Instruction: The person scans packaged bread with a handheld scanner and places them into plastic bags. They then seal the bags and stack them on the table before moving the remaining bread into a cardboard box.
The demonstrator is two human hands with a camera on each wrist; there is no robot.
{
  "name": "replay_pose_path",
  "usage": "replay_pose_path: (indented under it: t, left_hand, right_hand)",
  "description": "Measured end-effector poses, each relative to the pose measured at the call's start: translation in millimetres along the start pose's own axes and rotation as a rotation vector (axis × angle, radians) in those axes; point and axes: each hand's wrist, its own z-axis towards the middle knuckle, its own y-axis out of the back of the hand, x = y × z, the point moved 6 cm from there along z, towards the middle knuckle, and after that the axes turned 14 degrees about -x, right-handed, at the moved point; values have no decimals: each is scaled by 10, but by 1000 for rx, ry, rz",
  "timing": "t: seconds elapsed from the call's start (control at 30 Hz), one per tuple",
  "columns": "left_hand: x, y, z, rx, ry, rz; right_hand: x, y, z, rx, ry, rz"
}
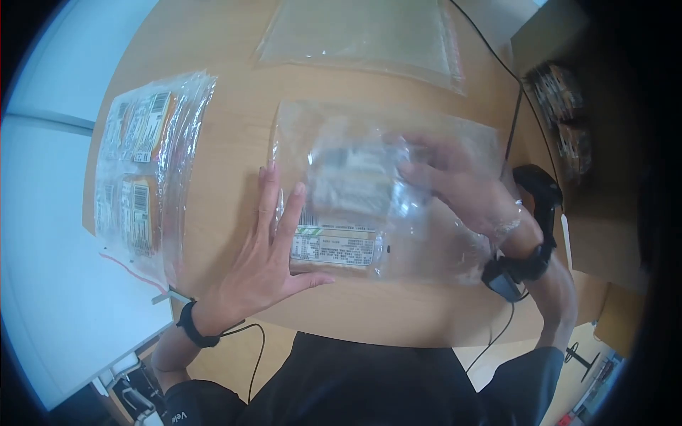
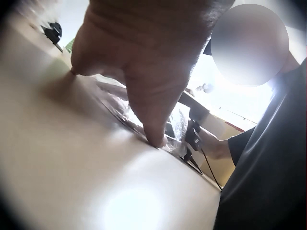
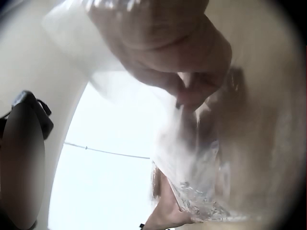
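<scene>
A large clear plastic bag (image 1: 440,259) lies flat on the table. My right hand (image 1: 465,184) reaches inside it and pinches the right end of a clear-wrapped, labelled food pack (image 1: 352,181), blurred in the head view. Just below it in the bag, a second wrapped pack (image 1: 334,245) shows a barcode and printed label. My left hand (image 1: 259,259) rests with spread, straight fingers at the bag's left edge, its thumb by the lower pack. In the right wrist view, the right hand's fingertips (image 3: 189,100) come together on the clear wrapping.
Filled clear bags (image 1: 153,160) holding labelled packs lie on the left. Flat clear bags (image 1: 362,35) are at the far side. A cardboard box (image 1: 611,142) with several wrapped packs (image 1: 558,92) stands at right, near a black device (image 1: 538,186) and cables.
</scene>
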Motion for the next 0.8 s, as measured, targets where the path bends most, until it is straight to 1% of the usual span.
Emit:
replay_pose_path:
  t: [0.03,0.07,0.13,0.17,0.2,0.27,0.3,0.33,0.37,0.4,0.43,0.47,0.5,0.53,0.57,0.6,0.63,0.67,0.7,0.73,0.8]
  left_hand:
    - [3,4,-11,-15,-4,-22]
    - [-6,3,-31,-27,-8,-44]
    - [-11,-14,-32,-38,7,-62]
    - [-16,-15,-27,-41,14,-81]
    - [-16,-20,-25,-39,10,-78]
    - [-20,-27,-39,-54,14,-108]
    - [-35,-22,-49,-54,2,-107]
    - [-27,-20,-55,-47,27,-110]
    - [-23,-14,-52,-43,48,-114]
    - [-49,5,-48,-49,23,-116]
    - [-45,24,-56,-51,44,-101]
    - [-32,43,-56,-53,64,-87]
    - [-59,91,-33,-61,38,-93]
    - [-35,173,-3,-85,171,-329]
    - [7,247,24,-96,302,-568]
    - [191,360,17,-209,534,-830]
    - [258,438,109,-216,698,-893]
    - [321,518,193,-238,865,-956]
    - [304,576,346,-189,895,-894]
    - [284,634,498,-137,923,-832]
    - [305,733,802,-62,720,-561]
  right_hand:
    - [-13,-23,-49,77,-26,47]
    - [-31,-63,-79,88,-29,41]
    - [35,-218,-183,146,271,-421]
    - [90,-304,-281,112,327,-632]
    - [71,-362,-302,108,331,-629]
    - [263,-485,-426,30,833,-656]
    - [328,-490,-381,96,710,-629]
    - [385,-491,-324,80,719,-636]
    - [360,-521,-245,176,599,-643]
    - [329,-542,-188,267,476,-648]
    - [369,-536,-137,244,483,-658]
    - [290,-568,-94,363,314,-638]
    - [226,-577,-92,476,143,-612]
    - [265,-534,-101,450,146,-621]
    - [340,-529,-169,468,214,-518]
    - [412,-517,-245,482,283,-419]
    - [396,-502,-289,446,282,-434]
    - [447,-490,-355,358,405,-301]
    - [511,-411,-447,267,528,-170]
    - [532,-308,-524,228,525,-187]
    - [574,-136,-641,151,363,-87]
